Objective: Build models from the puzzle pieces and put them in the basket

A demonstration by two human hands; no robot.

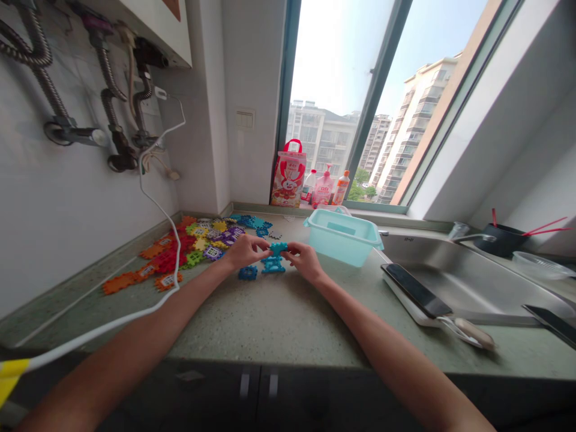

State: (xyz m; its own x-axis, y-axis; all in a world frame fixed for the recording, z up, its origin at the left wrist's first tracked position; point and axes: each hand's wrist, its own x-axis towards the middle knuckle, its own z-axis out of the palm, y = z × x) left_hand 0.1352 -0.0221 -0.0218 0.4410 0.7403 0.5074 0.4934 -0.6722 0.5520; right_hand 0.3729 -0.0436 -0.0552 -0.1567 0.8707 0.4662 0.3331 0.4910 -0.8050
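Both hands meet over the middle of the counter at a light-blue interlocking building tile (278,246). My left hand (246,250) pinches its left side, and my right hand (305,260) grips its right side. Just below the held tile is another light-blue tile piece (272,264); whether the two are joined I cannot tell. A darker blue tile (248,273) lies on the counter under my left hand. To the left spreads a pile of toothed tiles, with red ones (173,259), orange ones (120,282), purple ones (234,234) and blue ones (258,222).
A pale turquoise plastic tub (344,240) stands right of my hands. Beyond it are a steel sink (450,264) and a phone (416,289) on a white object at its edge. A white cable (155,309) crosses the left side. Bottles (323,189) and a red bag (288,177) line the windowsill.
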